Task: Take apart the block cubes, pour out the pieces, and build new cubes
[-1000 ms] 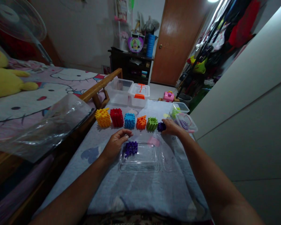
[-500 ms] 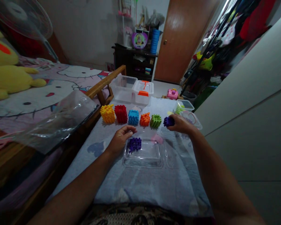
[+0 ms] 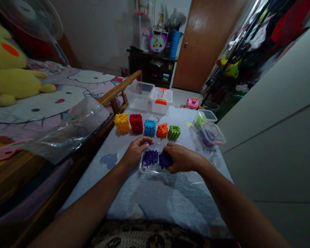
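Note:
A clear plastic container (image 3: 147,176) rests on the cloth in front of me. In it, on the left, sits a purple interlocking block (image 3: 151,157) with notched edges. My right hand (image 3: 181,158) grips a second purple block (image 3: 165,160) over the container, close beside the first one. My left hand (image 3: 136,150) is at the container's far left corner, fingers loosely curved and thumb apart, with no object visible in them. Behind the container stand a yellow block (image 3: 122,124), a red block (image 3: 136,124), a blue block (image 3: 150,127), an orange block (image 3: 162,131) and a green block (image 3: 174,132).
Two clear boxes stand at the back: an uncovered bin (image 3: 139,94) and a box with orange latches (image 3: 160,100). At the right are a small tub (image 3: 208,115) with green pieces and a clear lid (image 3: 218,137). A wooden rail (image 3: 119,91) borders the left side.
My right hand has carried the purple block from the right end of the row toward me and left, over the container. My left hand has stayed by the container's corner.

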The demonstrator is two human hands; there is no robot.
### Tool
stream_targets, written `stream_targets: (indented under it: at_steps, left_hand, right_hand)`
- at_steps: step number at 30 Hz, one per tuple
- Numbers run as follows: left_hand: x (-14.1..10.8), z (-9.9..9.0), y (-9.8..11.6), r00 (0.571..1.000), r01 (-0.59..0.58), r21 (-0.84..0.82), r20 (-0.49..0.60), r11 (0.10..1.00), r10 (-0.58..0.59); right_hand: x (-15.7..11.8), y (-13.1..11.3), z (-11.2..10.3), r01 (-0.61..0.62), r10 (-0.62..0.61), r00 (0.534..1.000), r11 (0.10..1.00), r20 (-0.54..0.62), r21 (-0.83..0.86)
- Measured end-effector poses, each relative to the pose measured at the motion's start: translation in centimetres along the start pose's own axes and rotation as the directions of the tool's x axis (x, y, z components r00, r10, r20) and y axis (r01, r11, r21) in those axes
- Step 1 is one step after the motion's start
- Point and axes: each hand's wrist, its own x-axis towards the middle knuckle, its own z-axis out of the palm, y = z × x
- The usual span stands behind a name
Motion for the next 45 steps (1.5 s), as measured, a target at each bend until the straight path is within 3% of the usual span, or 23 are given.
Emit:
stream_targets:
  at_steps: [13, 20, 26, 45]
  left_hand:
    - [-0.1, 0.0, 0.2, 0.999, -0.039, 0.048, 0.007, 0.998, 0.039]
    - [0.0, -0.1, 0.2, 1.0, -0.028, 0.035, 0.009, 0.999, 0.028]
    - [-0.2, 0.1, 0.3, 1.0, -0.023, 0.049, -0.008, 0.999, 0.023]
    - [-0.3, 0.1, 0.3, 1.0, -0.018, 0.045, 0.0, 0.999, 0.018]
  right_hand:
    - [2.3, 0.3, 1.7, -0.002, 0.042, 0.985, 0.973, 0.166, -0.231]
    - [2.5, 0.1, 2.8, -0.05, 0.076, 0.993, 0.964, 0.092, -0.261]
    - [1.9, 0.1, 2.5, -0.115, 0.133, 0.989, 0.969, 0.067, -0.219]
    - [1.5, -0.4, 2.2, -0.126, 0.131, 0.991, 0.967, 0.008, -0.224]
